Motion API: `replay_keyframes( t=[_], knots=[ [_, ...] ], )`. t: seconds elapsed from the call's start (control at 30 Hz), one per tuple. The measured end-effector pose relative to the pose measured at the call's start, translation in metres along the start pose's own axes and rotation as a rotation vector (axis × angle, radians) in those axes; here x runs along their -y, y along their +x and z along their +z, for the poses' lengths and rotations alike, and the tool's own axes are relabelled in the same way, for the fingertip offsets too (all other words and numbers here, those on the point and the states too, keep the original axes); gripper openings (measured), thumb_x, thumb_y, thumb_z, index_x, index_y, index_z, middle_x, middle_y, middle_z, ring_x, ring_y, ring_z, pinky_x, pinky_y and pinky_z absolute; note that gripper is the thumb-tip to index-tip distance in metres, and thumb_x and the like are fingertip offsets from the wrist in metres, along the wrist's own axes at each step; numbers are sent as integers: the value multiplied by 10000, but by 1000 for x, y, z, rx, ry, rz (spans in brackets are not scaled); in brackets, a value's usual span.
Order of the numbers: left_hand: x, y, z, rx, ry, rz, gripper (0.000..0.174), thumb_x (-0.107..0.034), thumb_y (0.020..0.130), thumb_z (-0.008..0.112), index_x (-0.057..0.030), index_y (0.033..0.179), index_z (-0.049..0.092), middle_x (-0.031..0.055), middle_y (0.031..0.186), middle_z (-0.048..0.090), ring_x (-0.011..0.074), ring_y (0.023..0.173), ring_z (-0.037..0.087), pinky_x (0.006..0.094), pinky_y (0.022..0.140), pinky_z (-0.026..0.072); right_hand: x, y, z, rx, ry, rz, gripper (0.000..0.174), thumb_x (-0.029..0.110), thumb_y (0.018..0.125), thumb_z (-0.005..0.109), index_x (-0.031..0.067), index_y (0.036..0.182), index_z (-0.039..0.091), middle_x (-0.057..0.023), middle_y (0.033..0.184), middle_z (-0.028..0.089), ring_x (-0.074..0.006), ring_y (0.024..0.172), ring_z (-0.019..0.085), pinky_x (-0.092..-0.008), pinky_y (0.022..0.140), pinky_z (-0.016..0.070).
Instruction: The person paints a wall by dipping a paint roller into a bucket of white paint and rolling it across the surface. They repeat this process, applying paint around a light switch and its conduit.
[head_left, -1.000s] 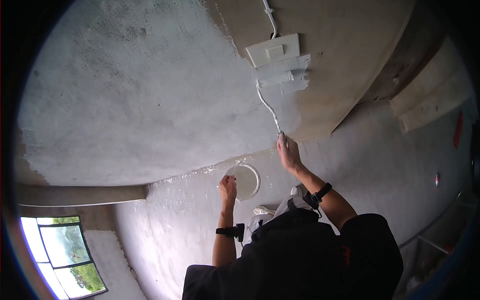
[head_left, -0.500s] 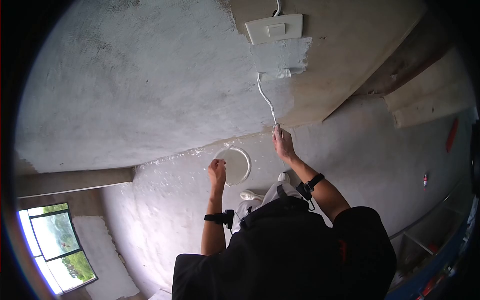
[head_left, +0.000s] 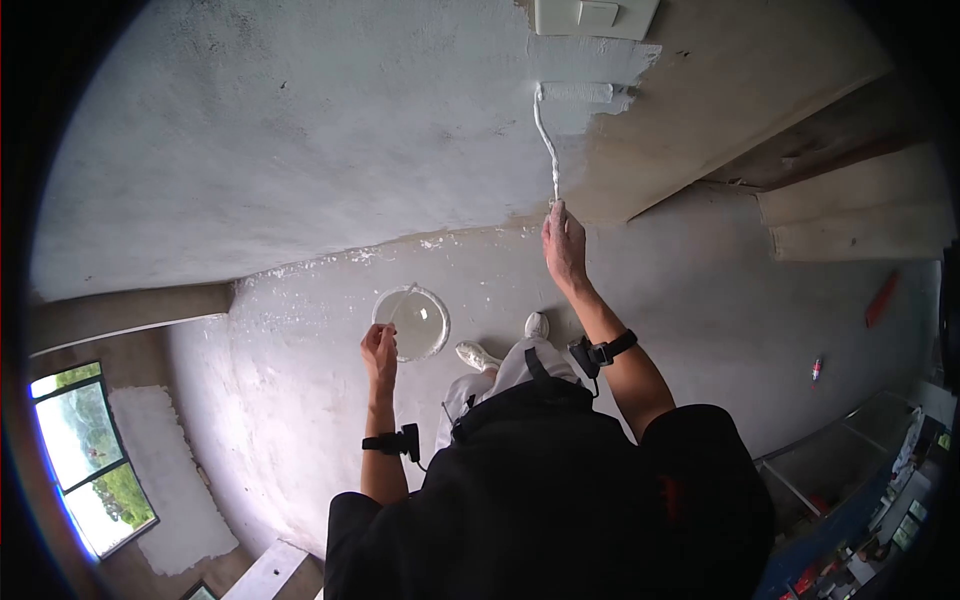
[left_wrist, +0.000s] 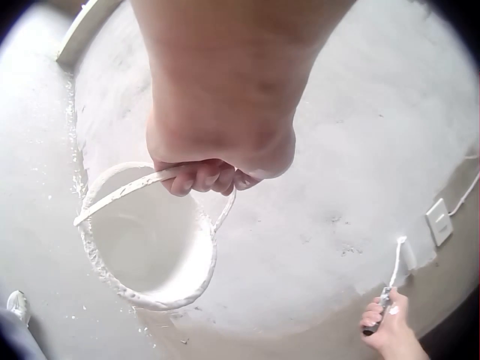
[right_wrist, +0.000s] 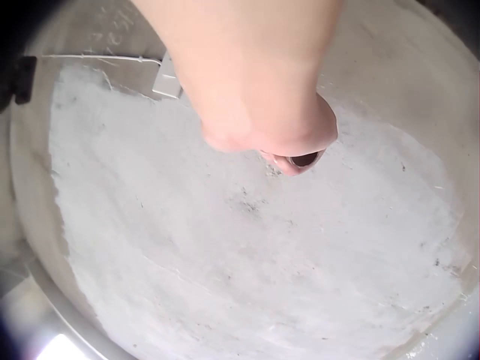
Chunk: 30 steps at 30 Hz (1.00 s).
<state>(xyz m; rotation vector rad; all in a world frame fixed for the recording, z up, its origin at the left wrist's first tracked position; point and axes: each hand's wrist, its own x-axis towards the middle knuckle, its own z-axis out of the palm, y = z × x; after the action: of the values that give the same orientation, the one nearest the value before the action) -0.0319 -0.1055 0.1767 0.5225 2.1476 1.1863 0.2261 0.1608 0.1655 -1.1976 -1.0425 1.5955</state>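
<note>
My right hand (head_left: 566, 250) grips the handle of a paint roller; its white-coated rod runs up to the roller sleeve (head_left: 578, 92), which lies against the wall on wet paint. In the right wrist view the hollow dark end of the roller handle (right_wrist: 304, 160) shows below the curled fingers. My left hand (head_left: 380, 352) holds the bail handle (left_wrist: 124, 196) of a paint-smeared bucket (head_left: 446, 325), fingers hooked round it. Inside the bucket is pale liquid. The left wrist view also catches the roller's dark grip (left_wrist: 369, 330) in the right hand.
A white switch plate (head_left: 597, 17) sits on the wall above the roller, with bare brown wall (head_left: 700, 110) to its right. White drips dot the floor along the wall's foot. My shoes (head_left: 537, 325) stand beside the bucket. A small bottle (head_left: 817, 369) is on the floor at right.
The roller has moved down the wall, away from the switch plate, leaving paint between. My left hand and the bucket have shifted left, away from my feet. The head view has tilted downward.
</note>
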Motion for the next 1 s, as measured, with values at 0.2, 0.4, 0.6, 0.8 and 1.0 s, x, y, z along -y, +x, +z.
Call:
replay_keyframes(
  t=[0.2,0.4,0.6,0.8,1.0],
  knots=[
    [78,3,-40,-27,33,-44,236,-213,912,615,-31,763,597,-49,566,443,34,485,385,222,442,291,6,2,-6,56,1,28,533,491,1022,382,89,672,391,38,574,358,-62,499,334,-246,442,281],
    [138,16,-76,-8,21,-88,222,-200,897,623,-31,755,596,-52,560,434,34,478,376,223,437,283,-88,22,-16,-23,5,77,549,536,1002,398,110,655,391,45,547,348,-60,457,331,-237,404,260],
    [169,32,-80,74,87,-30,230,-173,883,623,-10,726,583,-28,560,438,47,516,384,241,479,302,-120,29,-55,-230,42,276,561,609,960,431,100,725,444,48,550,363,-57,438,317,-233,387,256],
    [150,45,-66,-125,448,214,255,-172,874,614,44,741,584,76,567,525,137,514,449,317,509,375,-80,55,-101,-220,40,84,555,620,955,440,112,732,455,59,523,344,-56,391,288,-233,355,223],
    [106,37,-59,-208,399,253,270,-193,881,615,47,757,599,78,580,542,144,535,462,320,528,390,-70,83,-114,-199,-5,30,569,618,950,447,116,681,437,51,517,354,-57,389,306,-233,349,235]
  ],
)
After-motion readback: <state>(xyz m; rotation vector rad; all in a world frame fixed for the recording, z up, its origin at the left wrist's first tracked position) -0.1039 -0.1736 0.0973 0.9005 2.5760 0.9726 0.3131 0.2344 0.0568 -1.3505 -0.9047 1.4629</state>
